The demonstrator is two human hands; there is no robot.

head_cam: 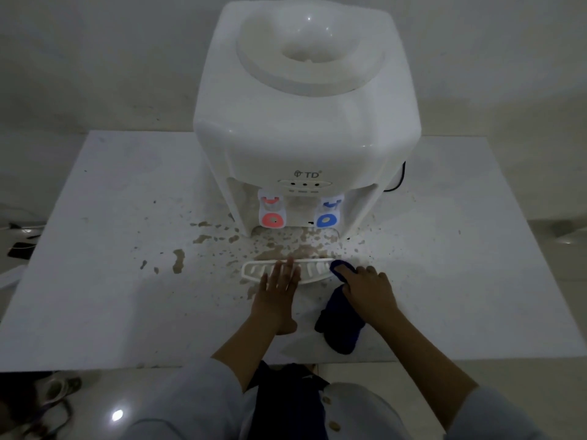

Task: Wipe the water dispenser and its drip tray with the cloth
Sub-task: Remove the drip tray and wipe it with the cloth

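Observation:
A white water dispenser (305,122) stands at the back middle of the white table (111,296), with a red tap (272,214) and a blue tap (327,215). Its white slotted drip tray (254,270) lies loose on the table in front of it. My left hand (277,292) presses flat on the tray's middle, fingers straight. My right hand (365,289) grips a dark blue cloth (341,328) and holds its upper end against the tray's right end. The rest of the cloth trails down toward the table's front edge.
Brown splashes and a puddle (178,260) stain the table in front of and left of the dispenser. A black cable (401,179) runs behind the dispenser's right side. Dark objects lie on the floor at the far left (20,247).

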